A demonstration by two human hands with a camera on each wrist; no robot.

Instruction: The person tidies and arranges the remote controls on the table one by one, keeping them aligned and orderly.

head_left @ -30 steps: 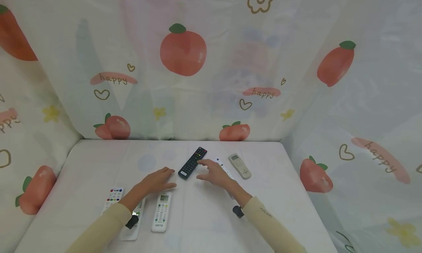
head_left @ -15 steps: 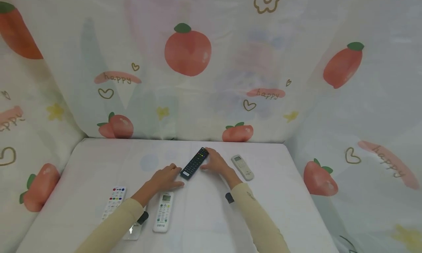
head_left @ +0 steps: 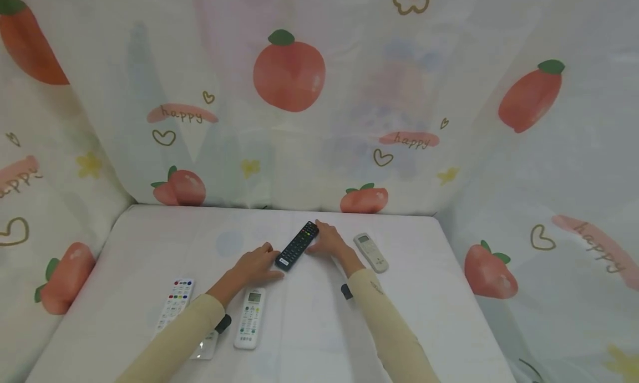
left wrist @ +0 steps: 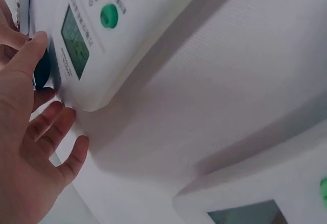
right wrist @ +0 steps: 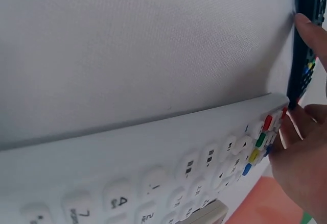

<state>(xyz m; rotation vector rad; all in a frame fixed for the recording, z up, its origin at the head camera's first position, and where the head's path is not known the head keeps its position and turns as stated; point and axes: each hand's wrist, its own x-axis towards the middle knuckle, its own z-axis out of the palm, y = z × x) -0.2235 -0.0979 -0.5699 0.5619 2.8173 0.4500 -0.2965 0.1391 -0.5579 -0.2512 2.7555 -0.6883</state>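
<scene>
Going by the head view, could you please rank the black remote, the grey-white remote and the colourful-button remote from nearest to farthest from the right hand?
1. Black remote: touching the right hand, on its left.
2. Grey-white remote: just right of it.
3. Colourful-button remote: far left, near edge.

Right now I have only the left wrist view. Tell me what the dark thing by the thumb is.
Observer: It is a black remote, lying slantwise on the table between both hands. The left hand touches its near end.
Operator: Report the right hand.
Observer: The right hand lies at the black remote's far end. In the right wrist view a fingertip touches its edge.
Operator: Say what else lies by that hand.
Observer: A white remote with coloured buttons lies close beside its fingers. The head view hides it behind the hand and forearm.
</scene>
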